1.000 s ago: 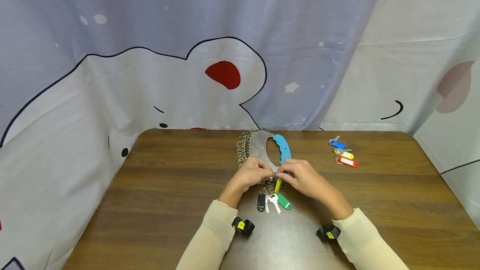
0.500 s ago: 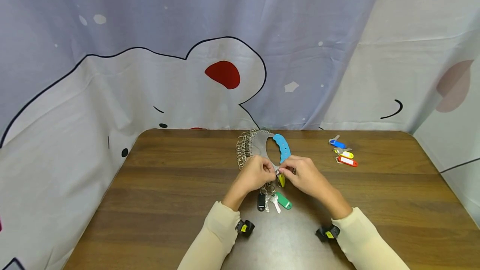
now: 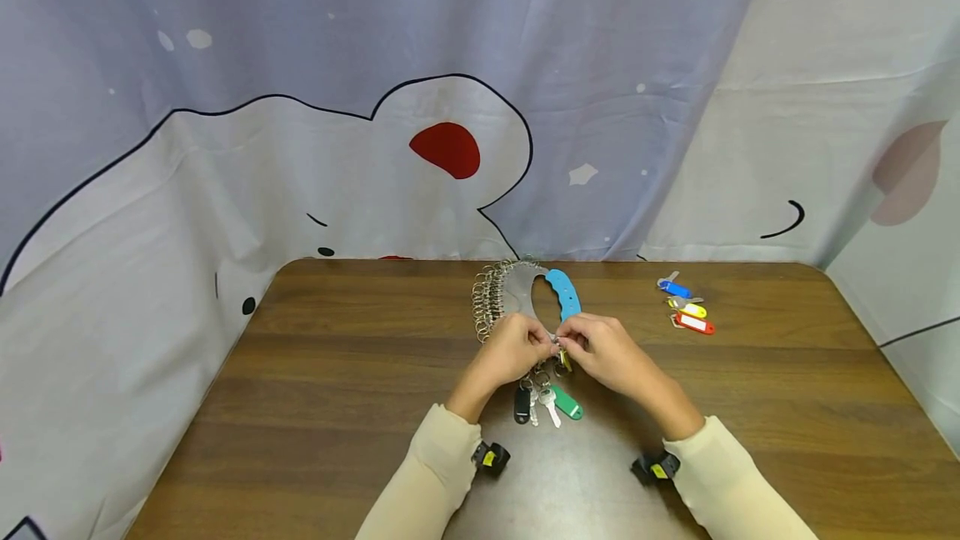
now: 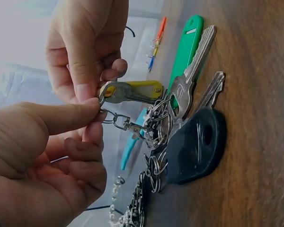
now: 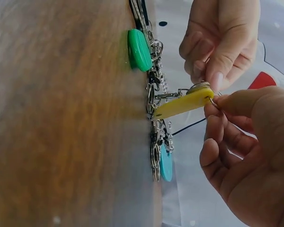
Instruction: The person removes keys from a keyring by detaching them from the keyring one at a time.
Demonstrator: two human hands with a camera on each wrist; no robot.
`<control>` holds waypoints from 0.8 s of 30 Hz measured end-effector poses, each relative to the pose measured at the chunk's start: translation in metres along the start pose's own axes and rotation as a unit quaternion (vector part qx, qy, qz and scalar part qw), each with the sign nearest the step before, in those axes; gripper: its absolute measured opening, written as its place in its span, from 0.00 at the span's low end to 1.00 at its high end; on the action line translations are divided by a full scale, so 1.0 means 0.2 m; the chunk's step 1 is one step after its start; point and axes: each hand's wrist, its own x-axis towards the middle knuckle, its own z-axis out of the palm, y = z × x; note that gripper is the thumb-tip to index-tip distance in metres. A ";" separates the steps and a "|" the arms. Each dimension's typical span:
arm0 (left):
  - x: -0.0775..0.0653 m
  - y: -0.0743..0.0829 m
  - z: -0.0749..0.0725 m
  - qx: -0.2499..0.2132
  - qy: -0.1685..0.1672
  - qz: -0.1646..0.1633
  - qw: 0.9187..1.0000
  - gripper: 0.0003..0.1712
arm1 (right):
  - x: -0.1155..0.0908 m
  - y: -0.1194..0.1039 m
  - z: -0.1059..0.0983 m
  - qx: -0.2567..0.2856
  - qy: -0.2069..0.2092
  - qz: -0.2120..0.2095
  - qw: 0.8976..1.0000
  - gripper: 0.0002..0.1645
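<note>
My left hand (image 3: 516,347) and right hand (image 3: 598,347) meet fingertip to fingertip just below the blue-handled metal key holder (image 3: 517,294). In the left wrist view, the left thumb and forefinger pinch the end ring of a small swivel clasp (image 4: 132,127). The right hand pinches a thin key ring (image 4: 103,91) against that ring. From the key ring hang a yellow key tag (image 5: 184,104) and a silver key (image 4: 118,93). Close below lie a green tag (image 3: 566,402), a black tag (image 3: 522,405) and silver keys (image 3: 550,407), attached by rings.
Blue (image 3: 676,289), yellow (image 3: 693,309) and red (image 3: 695,323) key tags with keys lie at the back right of the wooden table (image 3: 337,407). Many clasps and rings (image 3: 486,302) line the holder's left edge. A patterned curtain (image 3: 300,173) hangs behind the table.
The left hand has shifted slightly right, closer to the right fingertips. The yellow tag has swung and turned and is now mostly hidden by the fingers in the head view.
</note>
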 end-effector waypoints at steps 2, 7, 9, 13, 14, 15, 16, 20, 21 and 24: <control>0.00 0.00 0.00 0.000 0.005 0.006 1.000 0.12 | 0.00 -0.01 0.00 0.005 -0.005 0.006 1.000 0.03; 0.00 0.00 0.00 -0.002 0.012 0.025 1.000 0.10 | 0.00 -0.01 0.00 0.007 -0.006 0.006 1.000 0.04; 0.00 0.01 0.00 -0.004 0.009 0.028 1.000 0.09 | 0.00 0.00 0.00 0.004 0.003 0.005 1.000 0.05; -0.01 0.01 0.00 0.001 -0.003 0.033 0.999 0.08 | 0.00 0.01 0.00 -0.006 0.022 0.011 1.000 0.05; -0.01 0.01 0.00 0.001 -0.005 0.032 0.999 0.08 | 0.00 0.01 0.00 -0.008 0.025 0.013 1.000 0.05; -0.01 0.00 0.00 0.000 -0.006 0.030 1.000 0.08 | 0.00 0.01 0.00 -0.008 0.027 0.014 0.999 0.05; -0.01 0.00 0.00 -0.002 -0.006 0.029 1.000 0.08 | 0.00 0.01 0.00 -0.007 0.028 0.014 0.999 0.05; 0.00 0.00 0.00 -0.016 0.002 0.018 1.000 0.08 | 0.00 0.00 0.00 0.005 0.021 0.006 1.000 0.05; 0.00 -0.01 0.01 -0.017 0.004 0.015 1.000 0.08 | 0.00 0.00 0.00 0.008 0.020 0.002 1.000 0.05; 0.00 -0.01 0.02 -0.012 0.009 0.010 1.000 0.08 | 0.00 0.00 0.00 0.012 0.017 -0.006 1.000 0.06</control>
